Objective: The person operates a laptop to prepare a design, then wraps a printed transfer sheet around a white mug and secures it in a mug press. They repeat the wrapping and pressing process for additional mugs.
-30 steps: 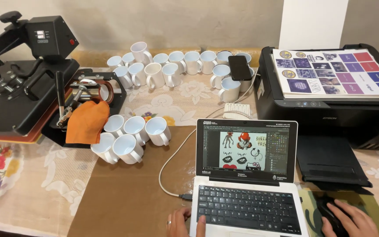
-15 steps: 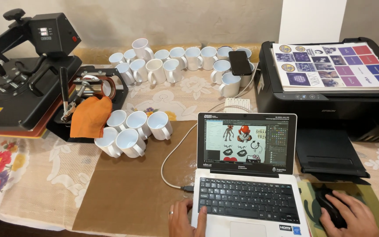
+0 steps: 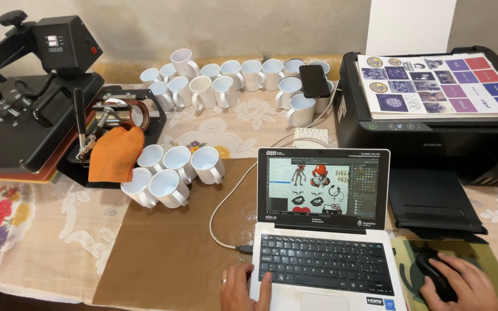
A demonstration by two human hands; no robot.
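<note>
My left hand (image 3: 244,285) lay at the lower centre of the frame, fingers loosely spread and holding nothing, its forefinger on the lower left corner of the laptop (image 3: 325,253), a ring on one finger. My right hand (image 3: 467,284), at the lower right, was cupped over the black mouse (image 3: 433,275) on a green camouflage pad (image 3: 410,259). The laptop screen showed small cartoon pictures on white, and two small stickers sat at the laptop's lower right corner. A white cable (image 3: 226,213) ran into its left side. In the upper right, a black printer (image 3: 433,121) carried a sheet (image 3: 442,83) of round badges and purple, blue and red rectangles. White mugs (image 3: 171,175) clustered left of the screen; more lined the top centre, with a phone (image 3: 314,80) resting on them. A black press (image 3: 30,109) filled the upper left, with an orange cloth (image 3: 116,152) beside it.
</note>
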